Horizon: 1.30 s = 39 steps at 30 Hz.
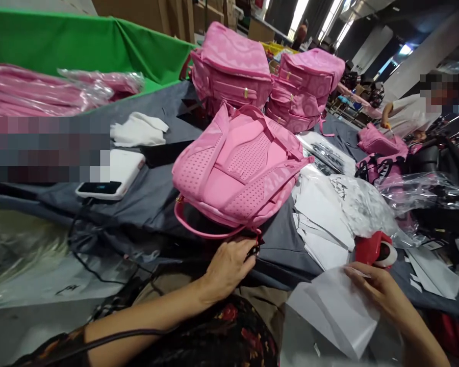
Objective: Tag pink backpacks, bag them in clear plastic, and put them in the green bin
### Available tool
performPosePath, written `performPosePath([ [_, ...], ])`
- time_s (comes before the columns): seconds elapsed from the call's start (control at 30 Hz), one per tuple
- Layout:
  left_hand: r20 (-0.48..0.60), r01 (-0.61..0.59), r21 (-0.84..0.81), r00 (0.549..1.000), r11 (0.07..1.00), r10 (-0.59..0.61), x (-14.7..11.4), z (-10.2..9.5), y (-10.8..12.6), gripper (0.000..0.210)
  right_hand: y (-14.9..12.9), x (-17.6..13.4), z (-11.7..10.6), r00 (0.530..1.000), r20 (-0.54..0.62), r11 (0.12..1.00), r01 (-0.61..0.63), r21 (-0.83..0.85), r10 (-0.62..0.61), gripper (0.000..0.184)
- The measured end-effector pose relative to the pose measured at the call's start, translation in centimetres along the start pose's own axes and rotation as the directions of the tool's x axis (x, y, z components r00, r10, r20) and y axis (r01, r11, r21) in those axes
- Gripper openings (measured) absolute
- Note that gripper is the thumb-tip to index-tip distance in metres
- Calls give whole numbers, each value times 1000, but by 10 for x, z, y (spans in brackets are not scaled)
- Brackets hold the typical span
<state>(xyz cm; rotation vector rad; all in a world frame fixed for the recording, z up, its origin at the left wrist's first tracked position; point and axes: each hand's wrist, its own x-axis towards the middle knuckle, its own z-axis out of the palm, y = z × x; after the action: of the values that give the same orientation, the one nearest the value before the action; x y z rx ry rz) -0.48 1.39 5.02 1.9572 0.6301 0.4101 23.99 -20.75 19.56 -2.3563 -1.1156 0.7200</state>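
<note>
A pink backpack [239, 163] lies on the dark grey cloth in front of me, its padded back and shoulder straps facing up. Just below it, at the table edge, my left hand [229, 267] is closed on a small black-and-red object [254, 248] whose kind I cannot make out. One pink loop strap [202, 232] of the backpack hangs over the edge close to that hand. On the right, my right hand [378, 290] pinches a thin white sheet [334, 311] by its upper corner, and the sheet hangs down over my lap.
Two stacks of pink backpacks [233, 66] stand behind. A white power bank [112, 176] with a cable lies left. White papers [323, 219], clear plastic bags [367, 199] and a red tape dispenser [369, 248] are on the right. Another person [413, 112] works at the far right.
</note>
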Motion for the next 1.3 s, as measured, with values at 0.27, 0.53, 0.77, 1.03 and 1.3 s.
performPosePath([
  [0.27, 337, 462, -733, 884, 499, -322, 6, -21, -6, 58, 13, 31, 49, 992, 57, 991, 112, 74, -116, 53],
  [0.53, 245, 396, -763, 909, 511, -338, 6, -4, -7, 57, -11, 100, 103, 912, -238, 928, 363, 86, -335, 35],
  [0.77, 265, 392, -825, 905, 408, -334, -14, -8, 6, 64, -44, 103, 131, 930, -78, 928, 365, 71, -359, 41],
  [1.03, 41, 200, -380, 979, 903, -200, -7, 10, -6, 41, -82, 125, 169, 979, 81, 862, 122, 492, -185, 56],
  [1.3, -76, 103, -50, 991, 993, -107, -21, -32, -17, 38, -87, 114, 175, 983, 12, 880, 158, 447, -183, 24],
])
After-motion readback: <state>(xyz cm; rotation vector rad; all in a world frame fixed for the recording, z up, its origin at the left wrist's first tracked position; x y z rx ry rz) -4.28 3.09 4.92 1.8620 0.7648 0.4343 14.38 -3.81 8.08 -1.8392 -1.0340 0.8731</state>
